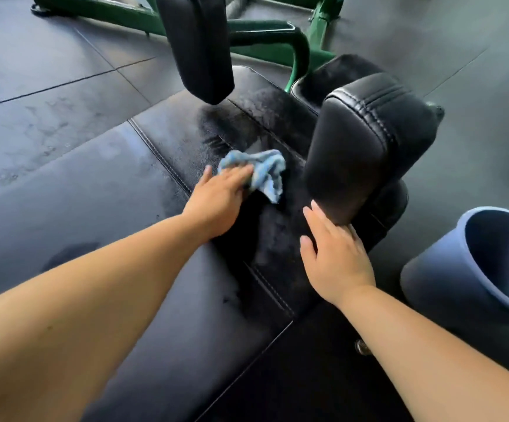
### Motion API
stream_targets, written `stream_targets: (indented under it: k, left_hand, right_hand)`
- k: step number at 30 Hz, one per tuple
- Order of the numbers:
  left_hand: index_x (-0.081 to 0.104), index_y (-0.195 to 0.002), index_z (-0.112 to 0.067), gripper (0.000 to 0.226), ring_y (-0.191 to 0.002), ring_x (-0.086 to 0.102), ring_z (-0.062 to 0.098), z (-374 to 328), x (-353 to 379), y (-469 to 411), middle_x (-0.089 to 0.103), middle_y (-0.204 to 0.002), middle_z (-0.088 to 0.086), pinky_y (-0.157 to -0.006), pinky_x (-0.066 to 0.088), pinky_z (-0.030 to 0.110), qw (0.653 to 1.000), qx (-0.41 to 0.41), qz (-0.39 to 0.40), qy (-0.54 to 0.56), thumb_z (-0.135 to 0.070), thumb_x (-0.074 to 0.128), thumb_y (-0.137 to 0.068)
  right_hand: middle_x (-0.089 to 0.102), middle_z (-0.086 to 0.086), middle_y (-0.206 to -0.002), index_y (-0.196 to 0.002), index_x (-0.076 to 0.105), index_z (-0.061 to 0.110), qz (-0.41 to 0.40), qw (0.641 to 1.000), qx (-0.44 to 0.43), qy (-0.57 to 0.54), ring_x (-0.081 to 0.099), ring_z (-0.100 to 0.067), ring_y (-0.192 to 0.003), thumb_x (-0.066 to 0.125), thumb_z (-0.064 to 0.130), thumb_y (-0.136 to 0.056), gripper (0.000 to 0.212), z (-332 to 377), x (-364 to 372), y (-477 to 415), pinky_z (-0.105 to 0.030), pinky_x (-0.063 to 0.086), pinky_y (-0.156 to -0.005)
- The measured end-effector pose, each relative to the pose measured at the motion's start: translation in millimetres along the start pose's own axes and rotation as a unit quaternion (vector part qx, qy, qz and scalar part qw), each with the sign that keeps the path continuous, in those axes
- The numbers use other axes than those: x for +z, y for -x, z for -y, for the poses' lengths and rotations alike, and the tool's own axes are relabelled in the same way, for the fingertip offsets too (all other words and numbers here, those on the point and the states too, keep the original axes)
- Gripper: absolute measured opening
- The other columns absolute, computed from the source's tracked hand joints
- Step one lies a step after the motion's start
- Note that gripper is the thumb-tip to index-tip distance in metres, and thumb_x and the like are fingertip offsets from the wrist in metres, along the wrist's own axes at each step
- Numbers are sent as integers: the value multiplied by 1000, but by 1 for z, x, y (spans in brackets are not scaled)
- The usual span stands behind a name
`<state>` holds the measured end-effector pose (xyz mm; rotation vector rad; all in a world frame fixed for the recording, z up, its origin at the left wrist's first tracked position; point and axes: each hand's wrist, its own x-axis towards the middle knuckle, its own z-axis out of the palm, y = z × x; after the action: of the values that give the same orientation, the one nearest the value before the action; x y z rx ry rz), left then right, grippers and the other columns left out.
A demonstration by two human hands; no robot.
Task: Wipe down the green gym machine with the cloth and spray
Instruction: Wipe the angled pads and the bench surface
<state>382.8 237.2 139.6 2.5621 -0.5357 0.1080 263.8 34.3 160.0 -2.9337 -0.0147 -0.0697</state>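
View from above of a gym machine with a green frame [119, 18] and a long black padded surface [79, 193]. The left hand [218, 202] presses a crumpled blue cloth [267, 172] flat onto the middle of the padding, its fingers [241, 173] mostly straight on top of the cloth. Wet streaks [247, 123] show just beyond it. The right hand [335, 257] rests open, its fingers straight against the near face of a black roller pad [362, 153] on the right. A blue bucket [429, 278] stands on the dark floor [49, 71] at the right.
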Motion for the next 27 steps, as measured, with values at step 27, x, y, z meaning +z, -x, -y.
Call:
stream_targets:
  k: [27]
  left_hand:
    - [35,-146,-33,52,-146,20,18,-34,-29,87,18,-160,-4,-116,18,33,953,-289,90,-21,-20,47,-97]
  right_hand:
    - [66,-6,-92,-81,69,17,-83,972,-197,-96,60,-31,-80,50,20,-73,20,32,18,6,-35,54,-66]
